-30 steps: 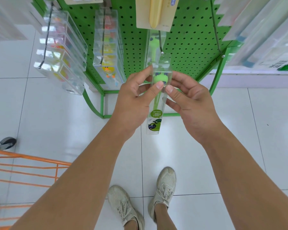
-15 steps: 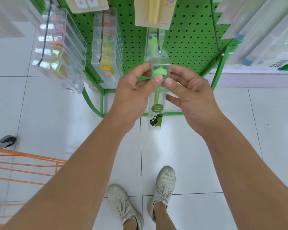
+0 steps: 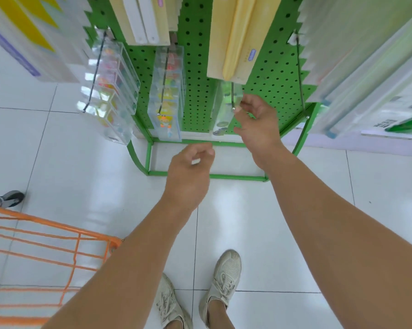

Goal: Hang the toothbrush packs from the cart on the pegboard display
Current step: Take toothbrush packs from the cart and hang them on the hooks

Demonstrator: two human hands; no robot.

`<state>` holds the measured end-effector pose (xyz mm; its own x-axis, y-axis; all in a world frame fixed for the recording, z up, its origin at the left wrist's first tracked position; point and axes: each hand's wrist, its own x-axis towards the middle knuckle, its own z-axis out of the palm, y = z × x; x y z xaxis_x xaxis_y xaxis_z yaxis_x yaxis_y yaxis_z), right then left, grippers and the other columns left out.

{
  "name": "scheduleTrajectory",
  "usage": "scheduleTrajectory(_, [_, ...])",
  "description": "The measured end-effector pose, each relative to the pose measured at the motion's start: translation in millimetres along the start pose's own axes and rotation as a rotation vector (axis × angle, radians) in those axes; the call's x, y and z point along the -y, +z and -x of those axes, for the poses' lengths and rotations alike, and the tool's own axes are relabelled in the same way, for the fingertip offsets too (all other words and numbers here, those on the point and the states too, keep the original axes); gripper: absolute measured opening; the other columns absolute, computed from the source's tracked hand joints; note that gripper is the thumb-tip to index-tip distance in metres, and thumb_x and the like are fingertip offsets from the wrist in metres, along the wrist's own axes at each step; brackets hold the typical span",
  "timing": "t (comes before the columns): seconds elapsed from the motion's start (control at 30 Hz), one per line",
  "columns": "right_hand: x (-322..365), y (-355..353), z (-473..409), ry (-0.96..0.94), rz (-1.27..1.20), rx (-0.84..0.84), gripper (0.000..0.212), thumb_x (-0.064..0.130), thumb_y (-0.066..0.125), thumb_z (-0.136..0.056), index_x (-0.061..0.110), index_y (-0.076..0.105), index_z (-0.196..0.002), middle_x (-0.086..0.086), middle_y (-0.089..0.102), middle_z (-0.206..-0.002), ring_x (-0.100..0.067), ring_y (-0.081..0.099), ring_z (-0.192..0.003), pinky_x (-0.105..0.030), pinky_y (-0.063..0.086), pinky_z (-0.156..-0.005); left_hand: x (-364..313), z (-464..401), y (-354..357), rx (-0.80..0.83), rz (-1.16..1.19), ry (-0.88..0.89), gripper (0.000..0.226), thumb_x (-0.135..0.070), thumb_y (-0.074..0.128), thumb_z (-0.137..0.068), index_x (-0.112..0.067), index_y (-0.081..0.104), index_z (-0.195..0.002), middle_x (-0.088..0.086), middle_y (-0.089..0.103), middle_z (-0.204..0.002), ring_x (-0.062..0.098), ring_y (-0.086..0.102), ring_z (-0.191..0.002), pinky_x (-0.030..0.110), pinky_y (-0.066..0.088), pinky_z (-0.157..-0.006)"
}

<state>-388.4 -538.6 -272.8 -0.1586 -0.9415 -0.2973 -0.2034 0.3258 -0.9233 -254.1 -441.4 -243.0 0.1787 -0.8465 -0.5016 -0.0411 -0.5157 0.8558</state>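
Bright, floor glare, motion blur, wide-angle distortion

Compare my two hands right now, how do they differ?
The right hand is raised at the hook, beside the hanging green pack; the left hand sits lower, away from the pegboard. The right's fingers are spread loosely; the left's are loosely curled. Neither holds anything.

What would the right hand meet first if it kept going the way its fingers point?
Probably the clear pack hanging on the hook: the right hand is beside it, fingers near the hook's tip. Behind that stands the pegboard. Depth is unclear.
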Motion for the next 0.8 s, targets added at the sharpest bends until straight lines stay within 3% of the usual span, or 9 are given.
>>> scheduleTrajectory(0.1, [-1.1,-6.4,20.8,0.184,0.075,-0.046,0.028,0.016,0.066,-0.095,0.026,0.06,-0.121,0.006,0.063,-0.12,-0.017,0.062,-0.112,-0.047,0.053,-0.101,1.8,33.7,-23.7,-0.009,0.06,-0.095,0.017,-0.016,0.059,-0.098,-0.028,0.07,-0.092,-0.001,0.07,-0.102,0.023,0.069,-0.096,0.036,0.055,-0.086])
scheduleTrajectory(0.17, [11.0,-8.7,55.7,0.391,0.119,-0.044,0.024,0.011,0.066,-0.094,0.019,0.064,-0.117,-0.006,0.067,-0.118,-0.023,0.067,-0.102,-0.048,0.057,-0.095,-4.2,50.1,-42.5,-0.03,0.114,-0.154,0.017,-0.012,0.06,-0.097,-0.025,0.07,-0.09,0.003,0.069,-0.1,0.018,0.068,-0.086,0.029,0.054,-0.076])
scheduleTrajectory(0.27, [54.8,7.4,132.7,0.506,0.141,0.118,0.011,0.006,0.064,-0.095,0.014,0.068,-0.101,-0.015,0.069,-0.103,-0.025,0.065,-0.088,-0.047,0.057,-0.093,-31.0,85.2,-86.3,-0.097,0.179,-0.195,0.016,-0.01,0.06,-0.096,-0.022,0.069,-0.09,0.003,0.068,-0.094,0.012,0.065,-0.078,0.024,0.05,-0.071])
scheduleTrajectory(0.37, [118.9,39.3,213.9,0.409,0.144,0.383,0.013,0.006,0.066,-0.093,0.014,0.073,-0.102,-0.011,0.074,-0.1,-0.021,0.073,-0.089,-0.039,0.061,-0.083,-68.2,137.2,-148.9,-0.195,0.212,-0.173,0.011,-0.016,0.063,-0.096,-0.023,0.07,-0.09,0.001,0.07,-0.09,0.01,0.066,-0.076,0.023,0.048,-0.075])
scheduleTrajectory(0.53, [230.9,117.6,312.4,0.257,0.142,0.756,0.014,0.003,0.061,-0.095,0.009,0.072,-0.102,-0.012,0.075,-0.093,-0.022,0.074,-0.084,-0.032,0.06,-0.076,-125.6,245.9,-287.4,-0.462,0.197,-0.082,0.016,-0.015,0.063,-0.096,-0.026,0.066,-0.085,-0.001,0.068,-0.081,0.008,0.063,-0.069,0.018,0.046,-0.062])
scheduleTrajectory(0.7, [265.2,199.5,387.6,0.072,0.33,1.033,0.011,0.008,0.07,-0.089,0.018,0.072,-0.094,-0.007,0.073,-0.086,-0.017,0.069,-0.078,-0.029,0.059,-0.069,-90.2,342.8,-389.4,-0.887,0.102,-0.19,0.004,-0.021,0.071,-0.091,-0.02,0.068,-0.094,-0.004,0.066,-0.081,0.01,0.064,-0.073,0.025,0.047,-0.069])
scheduleTrajectory(0.8, [254.8,262.2,409.6,-0.099,0.483,1.029,0.015,0.017,0.075,-0.083,0.021,0.072,-0.096,0.001,0.072,-0.094,-0.018,0.068,-0.085,-0.031,0.054,-0.078,-52.8,368.2,-439.9,-0.928,-0.016,-0.28,0.021,-0.029,0.073,-0.088,-0.019,0.065,-0.106,-0.004,0.065,-0.093,0.013,0.062,-0.083,0.03,0.051,-0.077])
